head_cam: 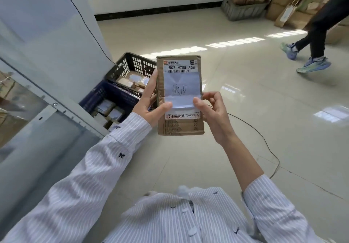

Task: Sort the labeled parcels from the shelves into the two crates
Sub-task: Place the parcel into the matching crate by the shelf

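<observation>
I hold a brown cardboard parcel (180,125) upright in front of me, label side facing me. Its white label reads "507 N705 A68" and carries a handwritten slip. My left hand (149,101) grips the parcel's left edge, thumb on the label. My right hand (211,110) pinches the right edge with thumb and fingers. Behind the parcel on the floor stand two crates: a black crate (130,63) and a dark blue crate (98,95), each holding several small parcels.
White metal shelving (47,72) runs along my left. A black cable (264,140) trails across the tiled floor. Another person's legs (313,42) walk past at the right. A grey basket (243,10) of packages and stacked cardboard stand by the far wall.
</observation>
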Motion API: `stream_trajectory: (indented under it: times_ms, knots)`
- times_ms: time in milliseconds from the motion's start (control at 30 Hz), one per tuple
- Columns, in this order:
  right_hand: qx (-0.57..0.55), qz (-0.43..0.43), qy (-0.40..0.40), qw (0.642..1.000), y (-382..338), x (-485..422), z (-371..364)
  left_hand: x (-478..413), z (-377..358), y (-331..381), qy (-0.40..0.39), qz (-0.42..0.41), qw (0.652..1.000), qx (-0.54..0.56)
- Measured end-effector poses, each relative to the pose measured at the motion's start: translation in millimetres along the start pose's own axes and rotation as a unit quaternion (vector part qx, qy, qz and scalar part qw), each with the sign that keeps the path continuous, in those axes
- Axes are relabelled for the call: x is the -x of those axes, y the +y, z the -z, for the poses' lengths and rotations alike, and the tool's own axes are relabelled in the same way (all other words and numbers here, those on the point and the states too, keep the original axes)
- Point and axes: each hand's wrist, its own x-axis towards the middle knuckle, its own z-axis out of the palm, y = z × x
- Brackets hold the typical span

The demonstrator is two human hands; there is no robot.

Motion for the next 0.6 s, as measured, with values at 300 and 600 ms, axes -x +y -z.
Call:
stream_trajectory:
  times_ms: [300, 600]
  knots:
    - [0.005, 0.007, -0.050, 0.999, -11.5, -65.2, 36.1, -57.2, -27.7, 1.2, 0.062, -0.010, 0.996, -0.055]
    - [0.036, -0.005, -0.082, 0.996, -0.7, -151.8, 27.0, -130.2, -2.2, -11.4, 0.087, 0.012, 0.992, -0.089]
